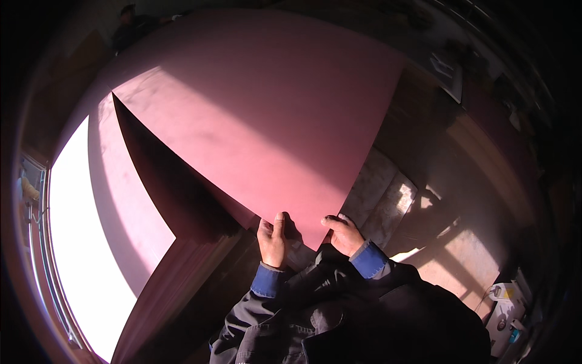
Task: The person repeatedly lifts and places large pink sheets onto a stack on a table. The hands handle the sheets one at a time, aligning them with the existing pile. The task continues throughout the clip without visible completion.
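Observation:
A large pink sheet point(267, 139) spans the middle of the view, with its near corner pointing toward my body. My left hand point(273, 244) grips the edge left of that corner, thumb on top. Right of the corner, my right hand point(345, 235) pinches the other edge, thumb also on the upper face. The fingers under the sheet are hidden. To the left stands a thick stack of pink sheets point(176, 273). A dark wedge-shaped gap separates its top from the held sheet, which is raised at my end.
Another person point(133, 27) in dark clothing is at the far left end of the sheet. At the lower right sits a pale device point(506, 309). A second stack of boards point(491, 151) stands to the right. Bright sunlight falls across the left stack and the floor point(467, 267).

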`<state>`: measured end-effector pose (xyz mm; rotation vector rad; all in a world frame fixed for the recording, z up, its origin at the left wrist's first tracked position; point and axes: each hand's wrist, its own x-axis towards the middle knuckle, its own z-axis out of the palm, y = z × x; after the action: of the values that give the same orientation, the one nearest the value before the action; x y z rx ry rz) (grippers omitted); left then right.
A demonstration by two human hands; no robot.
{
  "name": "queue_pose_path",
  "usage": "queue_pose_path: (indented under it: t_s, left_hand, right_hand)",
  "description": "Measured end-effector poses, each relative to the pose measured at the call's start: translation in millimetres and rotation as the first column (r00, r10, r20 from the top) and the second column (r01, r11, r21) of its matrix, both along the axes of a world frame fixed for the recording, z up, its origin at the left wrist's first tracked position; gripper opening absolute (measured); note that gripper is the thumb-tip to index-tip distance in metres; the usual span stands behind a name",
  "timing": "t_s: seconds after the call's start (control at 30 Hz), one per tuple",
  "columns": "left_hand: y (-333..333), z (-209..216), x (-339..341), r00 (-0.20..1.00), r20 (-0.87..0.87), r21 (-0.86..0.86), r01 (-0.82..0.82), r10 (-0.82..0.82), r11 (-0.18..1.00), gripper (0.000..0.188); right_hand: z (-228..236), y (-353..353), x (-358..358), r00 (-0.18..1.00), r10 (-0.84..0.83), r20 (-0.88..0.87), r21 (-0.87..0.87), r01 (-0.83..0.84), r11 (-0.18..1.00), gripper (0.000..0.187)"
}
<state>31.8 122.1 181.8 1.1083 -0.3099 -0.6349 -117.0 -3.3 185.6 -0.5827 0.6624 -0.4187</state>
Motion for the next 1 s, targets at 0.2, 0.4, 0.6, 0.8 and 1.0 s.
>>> queue_pose_path:
  t_s: [0.2,0.4,0.6,0.8,1.0]
  left_hand:
    - [3,-27,77,0.975,0.152,0.447,-0.215,0.164,0.868,0.020]
    - [-9,-31,136,0.925,0.372,0.686,-0.329,0.076,0.649,0.046]
    - [-14,-21,150,0.843,0.526,0.777,-0.422,-0.114,0.466,0.059]
    - [-12,-5,127,0.649,0.758,0.640,-0.720,-0.066,0.267,0.055]
    - [-20,-25,104,0.880,0.458,0.635,-0.421,0.123,0.648,0.088]
  right_hand:
    - [-19,-26,62,0.976,0.214,-0.030,0.099,-0.210,0.973,0.017]
    - [-38,-59,128,0.902,0.394,-0.179,-0.034,-0.406,0.913,0.021]
    - [-50,-70,143,0.889,0.399,-0.227,-0.046,-0.419,0.907,0.016]
    - [-43,-69,150,0.802,0.482,-0.352,-0.098,-0.544,0.834,0.022]
    - [-37,-73,153,0.745,0.553,-0.374,-0.067,-0.616,0.785,0.026]
